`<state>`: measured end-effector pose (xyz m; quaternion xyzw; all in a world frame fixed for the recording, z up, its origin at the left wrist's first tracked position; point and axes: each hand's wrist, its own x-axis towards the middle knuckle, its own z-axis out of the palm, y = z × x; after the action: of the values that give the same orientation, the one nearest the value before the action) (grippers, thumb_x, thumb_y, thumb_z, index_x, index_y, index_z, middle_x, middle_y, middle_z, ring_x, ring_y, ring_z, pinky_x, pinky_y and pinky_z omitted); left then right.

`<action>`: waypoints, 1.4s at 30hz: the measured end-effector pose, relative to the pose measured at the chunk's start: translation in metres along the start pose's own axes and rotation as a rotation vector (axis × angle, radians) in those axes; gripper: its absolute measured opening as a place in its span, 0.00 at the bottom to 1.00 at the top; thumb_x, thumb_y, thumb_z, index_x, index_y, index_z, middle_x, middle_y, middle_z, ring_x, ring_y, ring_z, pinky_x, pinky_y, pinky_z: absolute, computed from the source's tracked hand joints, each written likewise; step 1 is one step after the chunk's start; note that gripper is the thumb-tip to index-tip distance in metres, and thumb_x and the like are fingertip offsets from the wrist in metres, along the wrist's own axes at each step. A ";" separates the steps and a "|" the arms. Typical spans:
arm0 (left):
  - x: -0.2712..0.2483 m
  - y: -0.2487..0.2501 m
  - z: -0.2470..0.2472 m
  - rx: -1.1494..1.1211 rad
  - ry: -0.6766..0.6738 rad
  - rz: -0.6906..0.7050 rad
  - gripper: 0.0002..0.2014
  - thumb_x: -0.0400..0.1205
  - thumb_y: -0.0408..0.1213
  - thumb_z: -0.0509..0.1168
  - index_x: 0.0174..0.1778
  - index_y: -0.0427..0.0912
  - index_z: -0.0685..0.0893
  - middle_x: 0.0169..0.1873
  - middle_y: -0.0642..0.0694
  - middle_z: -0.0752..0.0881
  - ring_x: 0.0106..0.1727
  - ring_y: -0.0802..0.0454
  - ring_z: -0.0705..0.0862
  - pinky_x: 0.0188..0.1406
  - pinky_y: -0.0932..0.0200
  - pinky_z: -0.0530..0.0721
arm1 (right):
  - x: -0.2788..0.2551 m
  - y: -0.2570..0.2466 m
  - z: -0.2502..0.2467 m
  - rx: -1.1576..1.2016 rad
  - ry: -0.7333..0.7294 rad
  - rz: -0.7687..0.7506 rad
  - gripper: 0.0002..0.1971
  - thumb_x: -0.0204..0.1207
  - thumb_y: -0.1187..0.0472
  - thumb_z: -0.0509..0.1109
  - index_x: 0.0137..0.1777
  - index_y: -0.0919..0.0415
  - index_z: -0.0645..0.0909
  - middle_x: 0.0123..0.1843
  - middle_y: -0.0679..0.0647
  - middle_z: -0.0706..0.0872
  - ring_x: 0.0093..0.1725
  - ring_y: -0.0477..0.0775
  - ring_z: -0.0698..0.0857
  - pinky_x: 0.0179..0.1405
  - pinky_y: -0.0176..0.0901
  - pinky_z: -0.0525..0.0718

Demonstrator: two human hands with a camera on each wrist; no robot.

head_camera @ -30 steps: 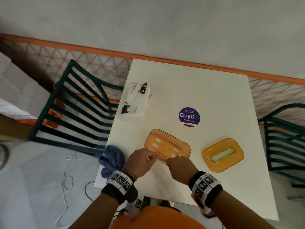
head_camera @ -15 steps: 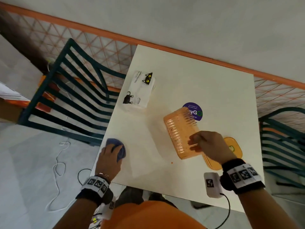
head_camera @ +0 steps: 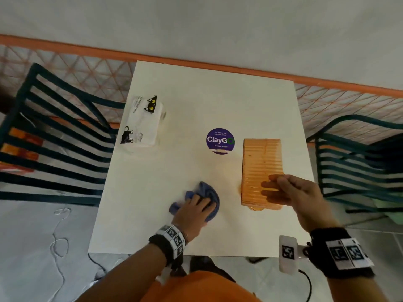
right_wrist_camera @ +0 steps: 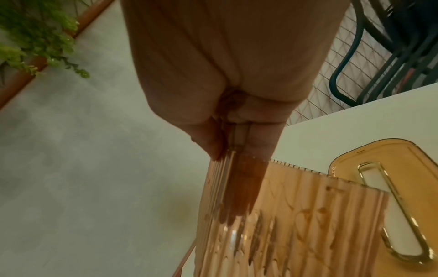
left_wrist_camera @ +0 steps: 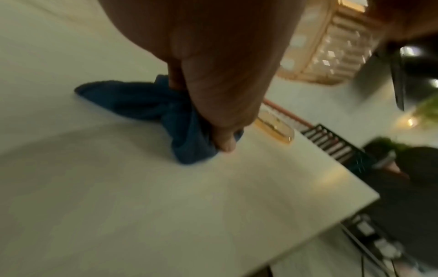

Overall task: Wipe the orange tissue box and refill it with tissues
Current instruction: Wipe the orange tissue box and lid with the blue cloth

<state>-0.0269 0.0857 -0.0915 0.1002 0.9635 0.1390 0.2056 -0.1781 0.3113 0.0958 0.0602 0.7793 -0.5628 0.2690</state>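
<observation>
The orange ribbed tissue box (head_camera: 260,164) is lifted off the table and turned on its side, at the right. My right hand (head_camera: 272,188) pinches its near wall, thumb outside and fingers inside (right_wrist_camera: 237,187). The box's orange lid (right_wrist_camera: 391,168) with its slot lies on the table beneath the box; in the head view only a sliver of the lid (head_camera: 256,208) shows. My left hand (head_camera: 200,202) grips a crumpled blue cloth (head_camera: 208,194) on the table, left of the box. In the left wrist view the blue cloth (left_wrist_camera: 142,101) trails out from the fingers. A white tissue pack (head_camera: 144,120) with black cats lies at the far left.
A purple round ClayGo sticker (head_camera: 220,140) sits mid-table on the white table (head_camera: 163,214). Dark green slatted chairs stand at the left (head_camera: 54,138) and at the right (head_camera: 359,160). An orange-railed mesh fence (head_camera: 218,62) runs behind the table's far edge.
My left hand took the blue cloth from the table's left edge and brought it toward the middle. My right hand lifted the box and carried it right, over the lid.
</observation>
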 end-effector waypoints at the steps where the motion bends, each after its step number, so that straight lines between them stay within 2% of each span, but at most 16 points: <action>1: -0.003 0.003 0.002 0.072 0.000 0.043 0.33 0.75 0.44 0.77 0.78 0.49 0.78 0.69 0.46 0.84 0.63 0.39 0.83 0.61 0.43 0.83 | 0.000 0.002 -0.003 0.006 -0.003 0.000 0.12 0.88 0.64 0.62 0.57 0.69 0.86 0.49 0.64 0.94 0.47 0.67 0.94 0.51 0.62 0.90; 3: -0.012 0.002 0.004 0.159 0.005 0.096 0.30 0.65 0.39 0.82 0.65 0.51 0.88 0.56 0.50 0.89 0.52 0.44 0.87 0.50 0.48 0.87 | 0.000 0.006 -0.008 0.011 -0.019 0.000 0.12 0.89 0.64 0.62 0.57 0.68 0.86 0.49 0.63 0.95 0.47 0.67 0.94 0.48 0.59 0.92; 6: -0.024 -0.011 -0.014 -0.051 -0.153 -0.015 0.12 0.73 0.32 0.72 0.51 0.48 0.88 0.54 0.46 0.87 0.54 0.44 0.83 0.54 0.48 0.85 | 0.001 0.009 -0.011 0.024 -0.054 -0.008 0.12 0.89 0.64 0.62 0.58 0.69 0.86 0.49 0.63 0.95 0.47 0.66 0.94 0.44 0.52 0.94; 7: -0.028 -0.013 -0.028 -0.225 -0.186 -0.139 0.04 0.75 0.33 0.69 0.41 0.48 0.84 0.49 0.44 0.87 0.50 0.45 0.83 0.50 0.50 0.83 | 0.001 0.009 -0.011 0.027 -0.069 -0.009 0.12 0.89 0.64 0.62 0.58 0.70 0.86 0.49 0.63 0.95 0.47 0.65 0.94 0.43 0.51 0.94; 9: -0.032 -0.019 -0.057 -0.709 -0.102 -0.475 0.10 0.79 0.36 0.66 0.32 0.47 0.83 0.38 0.44 0.90 0.42 0.43 0.85 0.42 0.54 0.79 | 0.000 0.009 -0.008 0.037 -0.101 -0.013 0.12 0.89 0.65 0.62 0.59 0.70 0.86 0.49 0.63 0.95 0.47 0.65 0.94 0.42 0.50 0.94; 11: -0.040 -0.015 -0.085 -1.325 0.179 -0.687 0.13 0.75 0.33 0.68 0.24 0.46 0.89 0.27 0.46 0.88 0.33 0.44 0.84 0.35 0.55 0.76 | 0.001 0.011 -0.004 0.054 -0.136 -0.004 0.12 0.89 0.65 0.61 0.58 0.71 0.85 0.49 0.63 0.94 0.47 0.65 0.94 0.42 0.50 0.94; 13: -0.046 -0.001 -0.111 -1.871 0.365 -0.609 0.07 0.71 0.35 0.68 0.32 0.44 0.92 0.28 0.41 0.84 0.26 0.46 0.79 0.30 0.57 0.75 | 0.002 0.013 0.003 0.060 -0.170 0.004 0.12 0.89 0.66 0.61 0.59 0.71 0.85 0.50 0.63 0.94 0.47 0.65 0.94 0.43 0.52 0.94; 15: -0.047 0.024 -0.130 -2.043 0.455 -0.458 0.06 0.80 0.35 0.66 0.51 0.41 0.84 0.35 0.37 0.80 0.28 0.44 0.79 0.26 0.56 0.78 | 0.002 0.016 0.012 0.048 -0.204 0.002 0.12 0.90 0.65 0.61 0.59 0.70 0.84 0.50 0.62 0.94 0.46 0.66 0.94 0.47 0.56 0.94; 17: -0.042 0.053 -0.134 -1.657 0.581 -0.450 0.09 0.87 0.36 0.66 0.62 0.47 0.78 0.42 0.45 0.87 0.38 0.47 0.88 0.37 0.49 0.89 | 0.000 0.017 0.021 0.034 -0.232 0.001 0.11 0.90 0.65 0.60 0.60 0.68 0.83 0.50 0.60 0.95 0.46 0.66 0.94 0.48 0.59 0.93; 20: -0.030 0.095 -0.121 -0.863 0.714 -0.219 0.26 0.83 0.48 0.72 0.76 0.52 0.74 0.66 0.57 0.81 0.64 0.60 0.82 0.64 0.63 0.82 | -0.002 0.019 0.033 -0.003 -0.285 -0.005 0.09 0.89 0.68 0.61 0.59 0.66 0.83 0.49 0.63 0.94 0.44 0.67 0.94 0.43 0.58 0.93; 22: -0.017 0.105 -0.104 -0.383 0.683 -0.073 0.28 0.83 0.51 0.68 0.79 0.48 0.75 0.73 0.51 0.77 0.69 0.51 0.78 0.67 0.55 0.80 | -0.003 0.021 0.035 -0.073 -0.290 -0.037 0.09 0.84 0.74 0.60 0.54 0.69 0.82 0.43 0.68 0.91 0.38 0.67 0.89 0.39 0.61 0.90; 24: -0.004 0.099 -0.095 -0.171 0.663 -0.071 0.27 0.83 0.48 0.66 0.80 0.48 0.77 0.76 0.50 0.78 0.69 0.47 0.78 0.63 0.49 0.80 | -0.006 0.022 0.034 -0.135 -0.283 -0.083 0.09 0.80 0.76 0.60 0.52 0.69 0.81 0.41 0.67 0.89 0.36 0.70 0.86 0.38 0.64 0.88; 29: 0.032 0.074 -0.123 -0.304 0.752 -0.064 0.27 0.86 0.38 0.56 0.84 0.46 0.72 0.85 0.48 0.69 0.84 0.42 0.67 0.83 0.45 0.66 | -0.014 0.013 0.023 -0.235 -0.346 -0.175 0.10 0.89 0.69 0.59 0.57 0.61 0.82 0.48 0.60 0.93 0.45 0.67 0.93 0.44 0.62 0.92; 34: 0.053 0.045 -0.158 -0.739 0.755 -0.140 0.27 0.86 0.27 0.57 0.83 0.49 0.73 0.83 0.47 0.73 0.83 0.48 0.71 0.78 0.43 0.77 | -0.022 0.003 0.019 -0.065 -0.352 -0.095 0.10 0.91 0.68 0.57 0.61 0.63 0.80 0.54 0.58 0.94 0.42 0.69 0.94 0.44 0.61 0.93; 38: 0.020 0.075 -0.140 -0.510 0.711 -0.032 0.23 0.90 0.40 0.61 0.82 0.47 0.74 0.86 0.51 0.67 0.89 0.55 0.56 0.86 0.48 0.66 | -0.016 -0.002 0.019 0.060 -0.305 -0.073 0.11 0.90 0.70 0.57 0.61 0.67 0.81 0.52 0.66 0.92 0.41 0.66 0.93 0.37 0.55 0.93; 42: -0.009 0.089 -0.117 -0.332 0.839 0.128 0.19 0.86 0.42 0.68 0.71 0.42 0.86 0.78 0.46 0.79 0.86 0.51 0.67 0.84 0.49 0.68 | -0.018 0.001 0.022 0.101 -0.339 -0.057 0.11 0.89 0.70 0.58 0.63 0.71 0.80 0.48 0.66 0.93 0.38 0.66 0.92 0.38 0.59 0.94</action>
<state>-0.0561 0.1403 0.0422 0.0601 0.9201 0.3325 -0.1981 -0.1551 0.2951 0.0991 -0.0442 0.6948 -0.6107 0.3773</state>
